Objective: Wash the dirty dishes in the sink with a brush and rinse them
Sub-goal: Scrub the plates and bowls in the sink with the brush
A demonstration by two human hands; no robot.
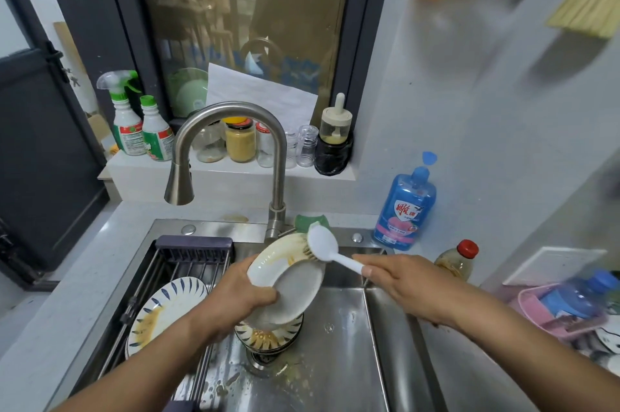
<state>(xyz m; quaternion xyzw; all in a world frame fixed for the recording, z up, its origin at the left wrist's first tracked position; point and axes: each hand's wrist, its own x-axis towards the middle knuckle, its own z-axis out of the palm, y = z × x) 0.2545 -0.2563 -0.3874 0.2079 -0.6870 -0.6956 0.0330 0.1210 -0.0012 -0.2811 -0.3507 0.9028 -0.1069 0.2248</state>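
My left hand [240, 294] grips the lower edge of a white oval dish [288, 280] and holds it tilted above the steel sink [339, 344]. Yellow-brown sauce smears the dish's upper inner rim. My right hand [402, 280] holds the handle of a white dish brush [323, 243], whose bristles press on the dirty upper rim. Under the dish sits a striped bowl [268, 336] over the drain. A blue-leaf plate [164, 311] with yellow stains lies on the drying rack [188, 264] at the sink's left.
The curved tap [231, 129] stands behind the sink, with no water running. A blue detergent bottle [406, 210] and a red-capped bottle [458, 260] stand at the right. Spray bottles [134, 123] and jars [240, 139] line the window ledge. A pink basket [550, 314] sits far right.
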